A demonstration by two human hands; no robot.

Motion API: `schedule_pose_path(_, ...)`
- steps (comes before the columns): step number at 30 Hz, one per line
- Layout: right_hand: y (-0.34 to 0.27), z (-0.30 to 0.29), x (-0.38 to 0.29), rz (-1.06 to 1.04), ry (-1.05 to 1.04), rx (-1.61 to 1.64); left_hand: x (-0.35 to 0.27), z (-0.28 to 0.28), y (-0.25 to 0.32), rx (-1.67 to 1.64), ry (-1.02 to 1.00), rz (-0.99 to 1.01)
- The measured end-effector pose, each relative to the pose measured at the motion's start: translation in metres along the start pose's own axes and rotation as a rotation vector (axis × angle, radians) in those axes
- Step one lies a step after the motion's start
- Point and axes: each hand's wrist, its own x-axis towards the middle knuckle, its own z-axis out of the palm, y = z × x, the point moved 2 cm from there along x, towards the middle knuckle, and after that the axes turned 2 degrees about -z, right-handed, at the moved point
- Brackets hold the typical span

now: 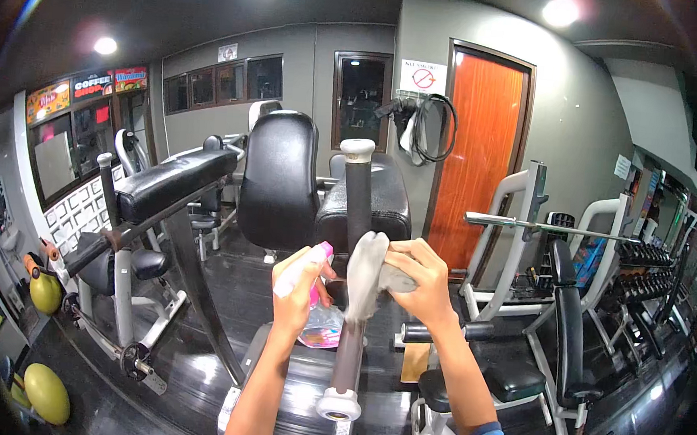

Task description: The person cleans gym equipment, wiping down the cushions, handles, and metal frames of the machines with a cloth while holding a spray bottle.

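Note:
My left hand [293, 281] is closed around the neck of a spray bottle [321, 329]. The bottle's nozzle is pink, and its clear body shows below my fingers. In my right hand [420, 277] is a grey cloth [366, 276], bunched against a machine's bar handle [347, 360] and covering its middle. Dark foam grip shows above and below the cloth, and both ends of the handle carry pale caps. My fingertips are partly hidden by the cloth. Behind the handle stand a black padded backrest [279, 179] and a black seat pad [377, 198].
To the left is a machine with a long black pad [175, 184]. A barbell [542, 227] rests on a rack at right, beside an upright bench [568, 330]. Yellow-green balls [46, 393] lie at lower left. A wooden door [479, 166] and dumbbell racks [641, 280] are farther back.

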Motion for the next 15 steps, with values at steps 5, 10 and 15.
schedule_pose_path(5, 0.000, -0.005, 0.042, -0.215, -0.120, -0.216, 0.003, 0.002, -0.005, -0.075, 0.000, -0.060)
schedule_pose_path(10, -0.009, 0.012, 0.102, -0.173, 0.194, -0.303, 0.004, -0.002, -0.006, -0.125, -0.074, -0.090)
schedule_pose_path(15, -0.021, 0.012, 0.075, -0.113, -0.006, -0.336, 0.005, -0.007, -0.008, -0.133, -0.123, -0.135)
